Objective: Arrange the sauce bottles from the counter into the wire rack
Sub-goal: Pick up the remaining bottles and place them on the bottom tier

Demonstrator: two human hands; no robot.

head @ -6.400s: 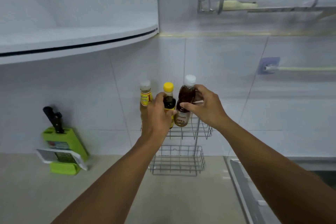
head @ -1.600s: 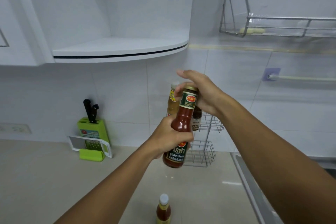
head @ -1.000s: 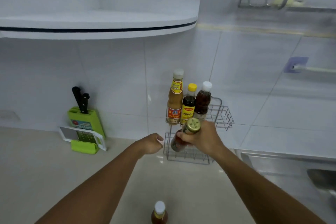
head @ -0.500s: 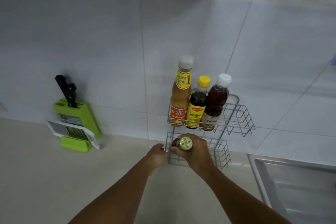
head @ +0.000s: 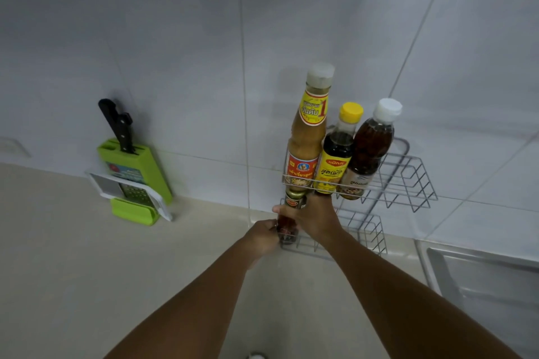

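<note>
While closed together on red sauce bottle: right hand wrapped round neck below gold cap, left hand gripping lower body. Bottle upright at left front corner of lower tier of wire rack, base hidden, so seated or not cannot be told. Upper tier loaded at left end: tall tan bottle, yellow-capped dark bottle, white-capped brown bottle, touching in a row. Rack against tiled wall at back edge of worktop. Green knife block well left along same edge.
</note>
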